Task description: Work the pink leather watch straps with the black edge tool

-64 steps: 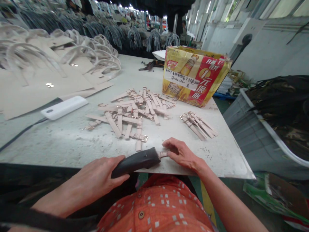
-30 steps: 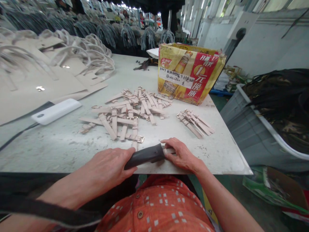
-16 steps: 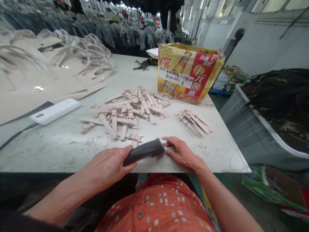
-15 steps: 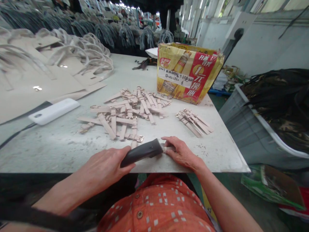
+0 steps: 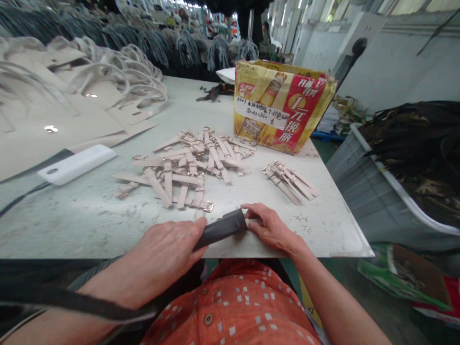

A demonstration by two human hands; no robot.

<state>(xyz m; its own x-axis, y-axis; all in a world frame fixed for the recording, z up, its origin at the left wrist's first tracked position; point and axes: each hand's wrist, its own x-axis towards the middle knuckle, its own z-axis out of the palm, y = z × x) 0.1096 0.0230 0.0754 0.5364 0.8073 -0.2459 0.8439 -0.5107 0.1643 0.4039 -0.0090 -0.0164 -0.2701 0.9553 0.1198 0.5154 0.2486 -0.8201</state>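
Observation:
My left hand (image 5: 163, 256) is closed around the handle of a dark grey tool (image 5: 222, 228) that lies flat at the table's front edge. The tool's tip meets my right hand (image 5: 269, 227), whose fingers press down on a small pink strap, almost all of it hidden under them. A loose spread of pink straps with metal buckles (image 5: 187, 167) lies just beyond the tool. A smaller, neater bundle of the same straps (image 5: 290, 181) rests to the right, past my right hand.
A yellow and red cardboard box (image 5: 283, 112) stands at the back right of the white table (image 5: 89, 215). A white flat device (image 5: 72, 164) lies at the left beside beige bag panels with handles (image 5: 72, 105). A grey bin (image 5: 362, 191) stands right of the table.
My left hand has slid forward along the tool's handle, covering more of it, and the tool has shifted slightly toward my right hand. My right hand stays put.

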